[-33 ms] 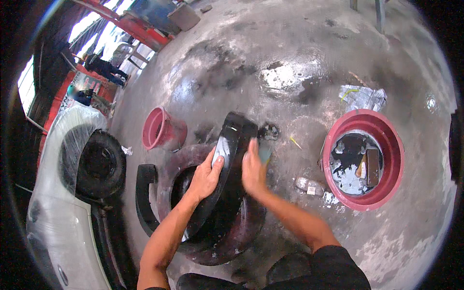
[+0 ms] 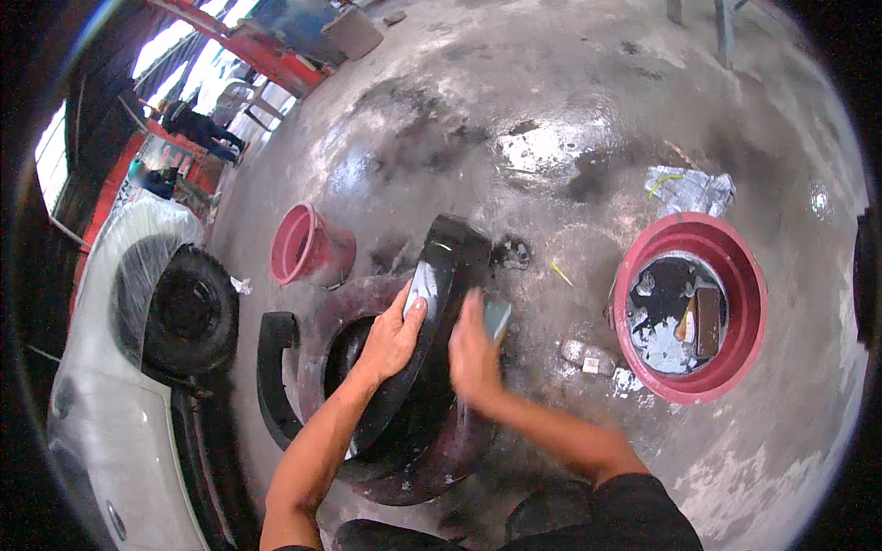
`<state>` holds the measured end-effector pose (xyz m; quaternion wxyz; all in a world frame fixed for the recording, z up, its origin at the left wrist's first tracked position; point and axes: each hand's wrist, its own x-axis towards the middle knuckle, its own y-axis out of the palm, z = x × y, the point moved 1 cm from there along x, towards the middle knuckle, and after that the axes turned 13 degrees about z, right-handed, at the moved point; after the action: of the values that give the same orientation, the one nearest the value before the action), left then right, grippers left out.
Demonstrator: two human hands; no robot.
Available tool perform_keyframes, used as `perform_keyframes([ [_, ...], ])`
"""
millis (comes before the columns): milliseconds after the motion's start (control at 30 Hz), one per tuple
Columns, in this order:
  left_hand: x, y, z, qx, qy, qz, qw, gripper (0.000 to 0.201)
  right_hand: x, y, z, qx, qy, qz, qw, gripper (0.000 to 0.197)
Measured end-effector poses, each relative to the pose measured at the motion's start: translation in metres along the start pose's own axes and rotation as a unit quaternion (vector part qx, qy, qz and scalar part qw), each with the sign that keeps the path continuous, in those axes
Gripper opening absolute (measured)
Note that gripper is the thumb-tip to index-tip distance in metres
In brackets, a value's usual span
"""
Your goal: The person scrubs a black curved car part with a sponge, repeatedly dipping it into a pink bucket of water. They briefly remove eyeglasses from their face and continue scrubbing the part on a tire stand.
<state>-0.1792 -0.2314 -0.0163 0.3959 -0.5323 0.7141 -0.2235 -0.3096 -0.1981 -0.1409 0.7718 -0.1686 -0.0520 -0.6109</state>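
Note:
A long, curved black wheel-arch trim [image 2: 390, 418] leans across a dirty tyre [image 2: 335, 298] lying on the floor. Wet pale smears mark its left face. My left hand [image 2: 393, 342] is closed around its left edge, thumb on top and fingers hidden behind. My right hand [image 2: 475, 354], smeared by motion, lies along the trim's right side with fingers pointing away from me. Just beyond that hand shows a pale grey-green flat thing [image 2: 498, 319]; whether the hand holds it is unclear. A second curved black trim piece [image 2: 274, 367] stands left of the tyre.
At right stands a red tub [image 2: 761, 312] with water and a brown block [image 2: 707, 321]. Near it lie a clear bottle [image 2: 588, 356] and a crumpled silvery sheet [image 2: 694, 191]. A tipped red bucket [image 2: 335, 253] and a plastic-draped car [image 2: 138, 404] are left.
My right hand has slid down the trim toward me and slightly left, exposing more of the grey-green thing. My left hand stays in place on the trim.

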Motion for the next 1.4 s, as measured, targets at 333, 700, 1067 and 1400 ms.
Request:
perform_keyframes([
  [333,0.0,0.001,-0.004,-0.002,-0.005,0.005,1.0,0.061,0.018,-0.003,-0.009,-0.105,-0.13,-0.025,0.986,0.055],
  [700,-0.002,0.0,-0.007,-0.002,-0.01,0.005,1.0,0.06,-0.013,0.011,0.016,-0.184,-0.152,0.03,0.971,0.059],
  [1067,-0.001,-0.004,-0.002,0.01,-0.016,0.0,1.0,0.062,-0.088,0.026,0.019,0.087,-0.004,0.085,0.993,0.059],
  [1400,0.0,-0.001,0.0,-0.001,0.005,0.007,1.0,0.063,-0.067,0.008,0.004,0.102,0.068,0.058,0.991,0.057],
])
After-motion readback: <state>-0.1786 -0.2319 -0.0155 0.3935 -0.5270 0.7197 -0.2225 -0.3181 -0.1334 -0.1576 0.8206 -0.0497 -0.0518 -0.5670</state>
